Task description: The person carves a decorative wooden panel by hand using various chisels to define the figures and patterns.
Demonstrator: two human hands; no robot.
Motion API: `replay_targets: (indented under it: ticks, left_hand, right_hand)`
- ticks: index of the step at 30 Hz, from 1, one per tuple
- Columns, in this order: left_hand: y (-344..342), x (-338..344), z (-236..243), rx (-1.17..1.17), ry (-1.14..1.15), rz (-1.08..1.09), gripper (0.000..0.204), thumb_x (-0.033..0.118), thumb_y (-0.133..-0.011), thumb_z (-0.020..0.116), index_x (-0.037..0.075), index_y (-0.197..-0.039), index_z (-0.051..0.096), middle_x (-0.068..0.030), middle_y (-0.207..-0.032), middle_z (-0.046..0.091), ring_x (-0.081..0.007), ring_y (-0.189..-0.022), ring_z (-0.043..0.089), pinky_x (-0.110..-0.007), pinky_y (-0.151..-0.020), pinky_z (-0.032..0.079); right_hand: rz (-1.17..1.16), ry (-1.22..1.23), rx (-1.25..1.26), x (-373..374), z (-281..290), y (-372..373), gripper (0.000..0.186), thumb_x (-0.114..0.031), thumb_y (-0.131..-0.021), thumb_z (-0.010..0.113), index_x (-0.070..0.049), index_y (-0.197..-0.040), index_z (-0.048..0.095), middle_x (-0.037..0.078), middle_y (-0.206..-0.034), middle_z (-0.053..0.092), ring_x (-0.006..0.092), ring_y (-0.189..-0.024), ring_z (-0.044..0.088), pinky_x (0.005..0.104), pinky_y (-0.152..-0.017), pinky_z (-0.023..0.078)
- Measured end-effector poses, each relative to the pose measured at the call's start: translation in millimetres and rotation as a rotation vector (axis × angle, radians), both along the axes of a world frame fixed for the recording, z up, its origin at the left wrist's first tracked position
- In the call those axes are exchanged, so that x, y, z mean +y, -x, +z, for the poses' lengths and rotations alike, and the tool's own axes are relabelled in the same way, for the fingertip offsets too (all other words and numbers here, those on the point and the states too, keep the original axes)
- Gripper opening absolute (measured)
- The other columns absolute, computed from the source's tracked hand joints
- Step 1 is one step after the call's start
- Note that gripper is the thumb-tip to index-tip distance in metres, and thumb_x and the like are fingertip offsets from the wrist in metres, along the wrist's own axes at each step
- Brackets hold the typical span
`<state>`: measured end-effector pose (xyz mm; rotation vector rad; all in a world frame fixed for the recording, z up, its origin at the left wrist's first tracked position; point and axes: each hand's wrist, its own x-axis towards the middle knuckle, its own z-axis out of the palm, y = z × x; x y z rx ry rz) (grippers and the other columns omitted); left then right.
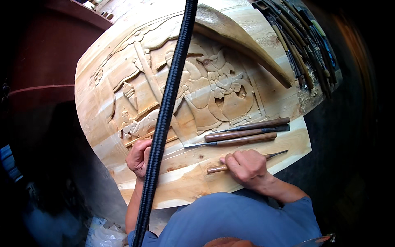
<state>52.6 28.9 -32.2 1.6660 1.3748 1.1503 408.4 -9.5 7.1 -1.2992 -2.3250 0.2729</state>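
Note:
My right hand [246,165] is wrapped round a carving chisel [217,168]; its wooden handle sticks out to the left and its dark, narrow blade points right. At the lower left of the carved wooden panel [185,187], my left hand [139,159] is closed with its fingers curled. Whatever it may hold is hidden, and a black cable covers part of it. Between the right hand and the relief lie three more wood-handled chisels [242,133], side by side. The relief [201,107] shows leafy forms, a rounded pot-like shape and raised borders.
A heavy wooden mallet [247,43] rests across the panel's upper right. Beyond it, many chisels and gouges [302,41] lie among wood shavings. The black braided cable [168,103] crosses the view from top to bottom. A white plastic bag [106,236] sits at the lower left.

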Motion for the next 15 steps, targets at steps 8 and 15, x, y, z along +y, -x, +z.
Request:
replay_targets:
  ticks: [8,15]
  left_hand:
    - [-16,0,11,0.187,-0.049,0.075,0.024,0.017,-0.114,0.071,-0.003,-0.125,0.075,-0.0134,-0.097,0.078,-0.0198,-0.087,0.075,-0.031,-0.081,0.060]
    - [-22,5,18,0.349,-0.127,-0.003,0.033,0.030,-0.116,0.068,-0.001,-0.126,0.073,-0.0123,-0.089,0.076,-0.0210,-0.076,0.065,-0.033,-0.072,0.053]
  right_hand:
    - [-0.137,-0.035,-0.047,4,20,-78,0.020,-0.010,-0.092,0.088,-0.005,-0.082,0.070,0.002,-0.065,0.054,0.0189,-0.053,0.053,0.0372,-0.052,0.036]
    - [-0.199,0.069,-0.073,-1,5,-92,0.014,-0.006,-0.091,0.088,-0.001,-0.090,0.076,0.006,-0.067,0.058,0.0219,-0.055,0.054,0.0368,-0.053,0.039]
